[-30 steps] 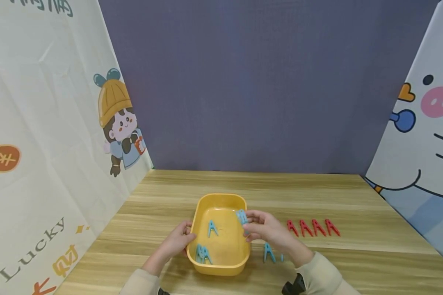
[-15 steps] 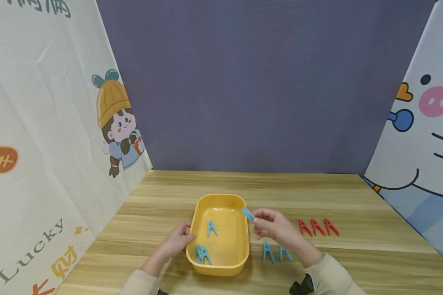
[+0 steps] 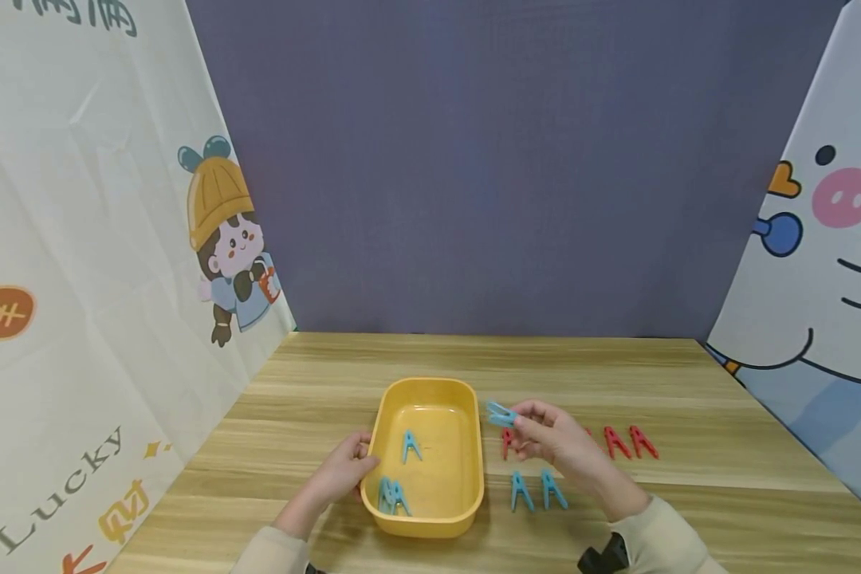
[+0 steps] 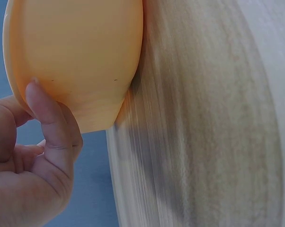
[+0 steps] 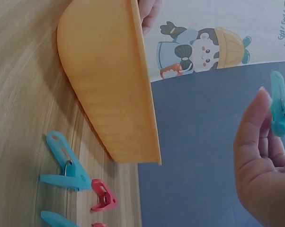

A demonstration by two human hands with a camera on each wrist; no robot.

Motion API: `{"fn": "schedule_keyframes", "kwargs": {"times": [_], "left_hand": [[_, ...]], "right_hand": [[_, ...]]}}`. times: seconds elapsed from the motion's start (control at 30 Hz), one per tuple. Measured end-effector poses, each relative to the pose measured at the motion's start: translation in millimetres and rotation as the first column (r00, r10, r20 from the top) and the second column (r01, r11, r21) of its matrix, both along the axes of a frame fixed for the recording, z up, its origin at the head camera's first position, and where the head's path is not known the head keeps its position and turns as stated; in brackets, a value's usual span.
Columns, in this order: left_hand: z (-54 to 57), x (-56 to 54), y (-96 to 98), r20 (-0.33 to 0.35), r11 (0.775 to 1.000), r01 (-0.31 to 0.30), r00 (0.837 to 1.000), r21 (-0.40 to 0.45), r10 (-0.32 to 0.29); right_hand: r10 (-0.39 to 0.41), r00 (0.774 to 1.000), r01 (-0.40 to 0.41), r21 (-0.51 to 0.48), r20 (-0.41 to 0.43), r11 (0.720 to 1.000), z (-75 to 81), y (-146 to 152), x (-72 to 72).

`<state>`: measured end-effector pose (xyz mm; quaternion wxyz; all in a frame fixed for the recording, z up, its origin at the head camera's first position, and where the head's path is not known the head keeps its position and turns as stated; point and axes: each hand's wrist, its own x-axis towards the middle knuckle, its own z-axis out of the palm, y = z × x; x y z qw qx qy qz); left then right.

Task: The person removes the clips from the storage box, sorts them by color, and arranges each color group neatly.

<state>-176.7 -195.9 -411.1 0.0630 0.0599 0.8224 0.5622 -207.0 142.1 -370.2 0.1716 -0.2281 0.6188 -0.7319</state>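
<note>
On wooden table (image 3: 330,375): one yellow tray (image 3: 430,524), rim gripped by left hand (image 3: 339,469); inside, at least three blue clips (image 3: 410,438); rightward, two loose blue clips (image 3: 518,480), four-plus red clips (image 3: 611,434); right hand (image 3: 556,438) pinches one raised blue clip (image 3: 505,418).

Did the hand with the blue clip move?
Yes. The right hand has moved to the person's right, away from the yellow tub, whose right rim its blue clip no longer overlaps in the head view.
</note>
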Motion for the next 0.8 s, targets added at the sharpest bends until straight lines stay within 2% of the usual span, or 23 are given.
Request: {"fn": "schedule_keyframes", "kwargs": {"times": [0.33, 0.8], "left_hand": [[1.3, 0.2, 0.3, -0.001, 1.000, 0.008, 1.000, 0.000, -0.008], [0.9, 0.3, -0.3, -0.001, 1.000, 0.007, 1.000, -0.008, -0.007]], "right_hand": [[-0.026, 0.999, 0.026, -0.018, 0.019, 0.999, -0.2, 9, -0.8], [-0.078, 0.997, 0.078, 0.038, -0.009, 0.996, -1.3, 19, -2.1]]}}
